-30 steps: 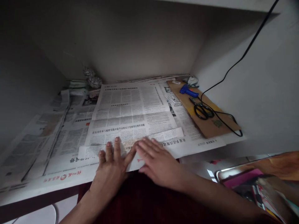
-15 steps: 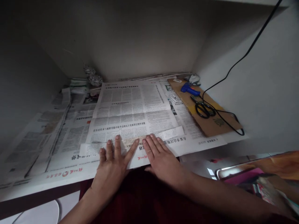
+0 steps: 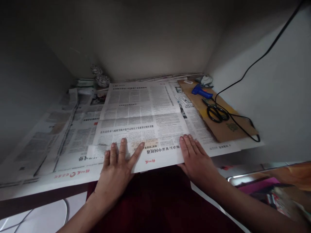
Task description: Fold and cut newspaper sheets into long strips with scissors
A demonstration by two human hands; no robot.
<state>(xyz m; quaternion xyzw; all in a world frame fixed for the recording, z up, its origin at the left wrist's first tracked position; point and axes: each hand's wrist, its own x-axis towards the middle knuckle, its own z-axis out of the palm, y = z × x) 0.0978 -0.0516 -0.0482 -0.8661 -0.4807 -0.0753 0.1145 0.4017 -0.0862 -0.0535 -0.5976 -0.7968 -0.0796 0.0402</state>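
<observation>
A sheet of newspaper (image 3: 138, 110) lies on other newspapers that cover the shelf, with a crease across its middle. Its near edge is folded over into a narrow strip close to the shelf's front edge. My left hand (image 3: 118, 168) lies flat on the left part of this strip, fingers spread and thumb pointing right. At the strip's right end, my right hand (image 3: 196, 158) presses down with its fingers stretched out side by side, the thumb at the front edge. Neither hand holds anything.
On the right, a cardboard piece (image 3: 233, 129) carries a blue glue gun (image 3: 202, 92) and black-handled scissors (image 3: 217, 114). A black cable (image 3: 257, 60) runs up along the right wall. Twisted paper (image 3: 102, 79) sits at the back left. Papers line the back wall.
My right hand has slid right along the folded strip, away from my left hand, uncovering printed text. My left hand stays in place on the paper. The camera view has shifted slightly.
</observation>
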